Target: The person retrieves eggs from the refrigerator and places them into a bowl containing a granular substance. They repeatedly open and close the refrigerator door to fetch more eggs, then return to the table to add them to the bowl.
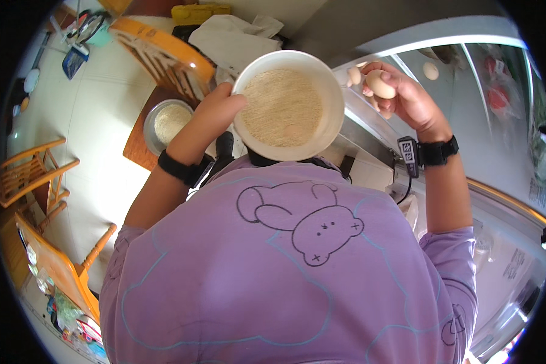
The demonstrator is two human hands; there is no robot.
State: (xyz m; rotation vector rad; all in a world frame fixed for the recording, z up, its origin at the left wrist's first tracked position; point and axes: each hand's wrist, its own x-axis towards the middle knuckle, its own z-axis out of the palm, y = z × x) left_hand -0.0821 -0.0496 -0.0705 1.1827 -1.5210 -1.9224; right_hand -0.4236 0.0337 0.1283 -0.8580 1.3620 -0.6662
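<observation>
My left hand (219, 108) grips the rim of a white tub (336, 102), thumb over the edge. Pale tan grain or meal (280, 107) fills its lower part, and a rounded, egg-like shape (294, 131) shows partly in it. To the right of the tub, my right hand (398, 93) holds an egg (381, 84) between thumb and fingers, beside the open refrigerator. Another egg (354, 75) lies just left of my fingertips, and one more egg (431, 71) is behind the hand, in the refrigerator.
A metal bowl (150, 129) of pale grains or flour stands on a wooden chair seat (134, 141) at left. The refrigerator shelf (464, 132) holds bagged food (498, 91). More wooden chairs (36, 173) and a wooden table (54, 255) are at far left. White sacking (236, 38) lies beyond the tub.
</observation>
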